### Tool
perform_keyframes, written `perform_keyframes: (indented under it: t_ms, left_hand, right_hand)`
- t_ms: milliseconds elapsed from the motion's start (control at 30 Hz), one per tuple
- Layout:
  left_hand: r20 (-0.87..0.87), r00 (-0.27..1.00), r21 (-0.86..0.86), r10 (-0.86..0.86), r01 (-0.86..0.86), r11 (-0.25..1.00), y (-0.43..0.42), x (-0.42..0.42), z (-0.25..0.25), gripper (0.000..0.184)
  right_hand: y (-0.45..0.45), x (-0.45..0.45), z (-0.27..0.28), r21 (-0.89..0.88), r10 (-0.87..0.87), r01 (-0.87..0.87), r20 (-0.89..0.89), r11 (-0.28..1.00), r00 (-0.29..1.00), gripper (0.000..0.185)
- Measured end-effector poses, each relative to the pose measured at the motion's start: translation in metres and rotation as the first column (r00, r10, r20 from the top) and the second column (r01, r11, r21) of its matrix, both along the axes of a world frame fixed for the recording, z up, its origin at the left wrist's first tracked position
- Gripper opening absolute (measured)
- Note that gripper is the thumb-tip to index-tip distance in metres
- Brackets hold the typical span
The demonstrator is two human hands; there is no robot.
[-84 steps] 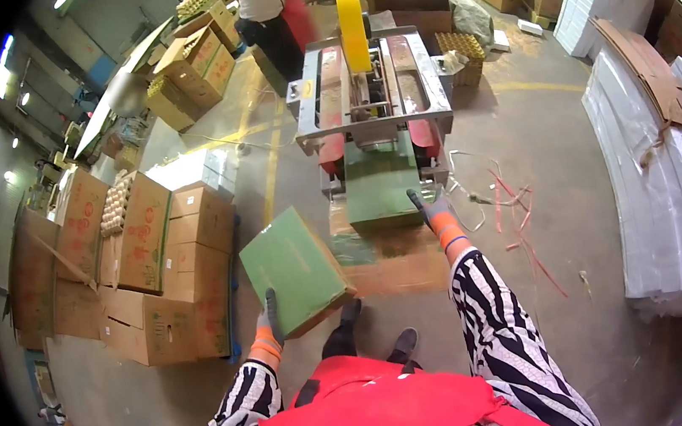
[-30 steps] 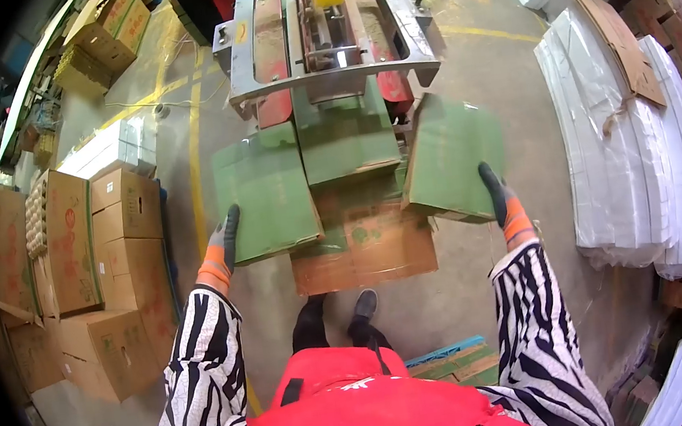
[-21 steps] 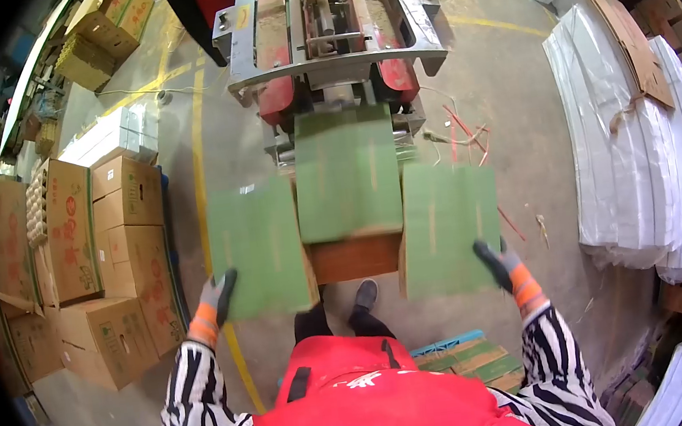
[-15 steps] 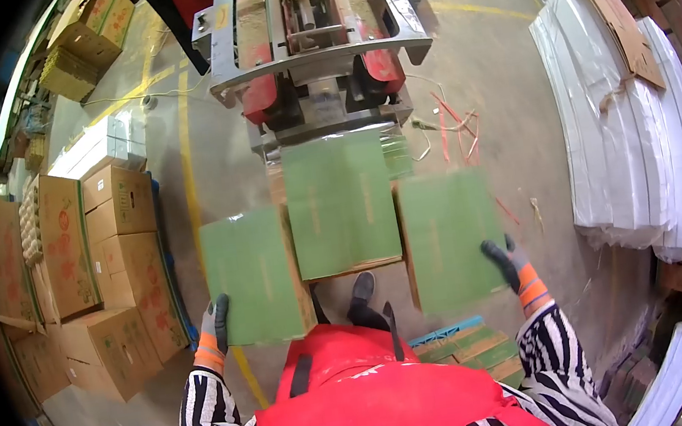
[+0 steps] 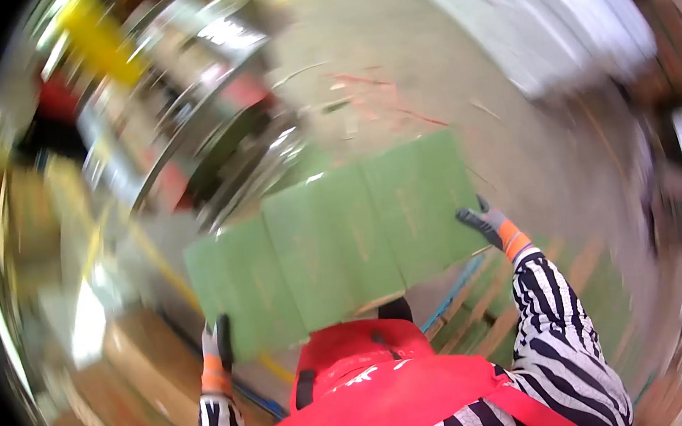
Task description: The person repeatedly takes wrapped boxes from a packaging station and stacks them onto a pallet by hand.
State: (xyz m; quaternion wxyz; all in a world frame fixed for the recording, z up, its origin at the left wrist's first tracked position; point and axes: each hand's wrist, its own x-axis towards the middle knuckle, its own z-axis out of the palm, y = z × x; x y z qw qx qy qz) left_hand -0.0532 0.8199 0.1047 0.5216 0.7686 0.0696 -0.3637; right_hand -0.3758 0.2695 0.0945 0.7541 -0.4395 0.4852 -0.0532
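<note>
Three green boxes lie side by side in a row in front of my red apron: a left box (image 5: 246, 288), a middle box (image 5: 324, 245) and a right box (image 5: 421, 203). My left hand (image 5: 218, 347), in a grey glove with an orange cuff, presses the outer side of the left box. On the far side, my right hand (image 5: 489, 227) presses the outer edge of the right box. The three boxes touch and are held between both hands. The view is smeared by motion.
A metal machine (image 5: 175, 106) with a yellow wheel (image 5: 97, 40) stands at the upper left, beside a person in dark and red clothing. Brown cartons (image 5: 144, 373) are at lower left, green boxes on a pallet (image 5: 539, 299) at lower right, wrapped white stacks (image 5: 546, 9) at upper right.
The view has swung to the right, away from the machine. The middle box came out of the machine, and the outer boxes closed in against it. Earlier, the left hand held one box alone.
</note>
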Motion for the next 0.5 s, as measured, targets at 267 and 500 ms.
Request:
perform_keyframes:
  t_ms: [267, 500]
  left_hand:
    - [0.168, 0.349, -0.046, -0.922, 0.937, 0.347, -0.304, 0.027, 0.078, 0.045]
    - [0.264, -0.557, -0.040, -0.788, 0.809, -0.586, -0.525, -0.313, 0.090, 0.041]
  right_hand:
    - [0.341, -0.282, 0.107, -0.251, -0.859, 0.830, -0.007, 0.498, 0.513, 0.055]
    - [0.619, -0.257, 0.087, -0.371, -0.938, 0.887, -0.103, -0.273, -0.332, 0.048]
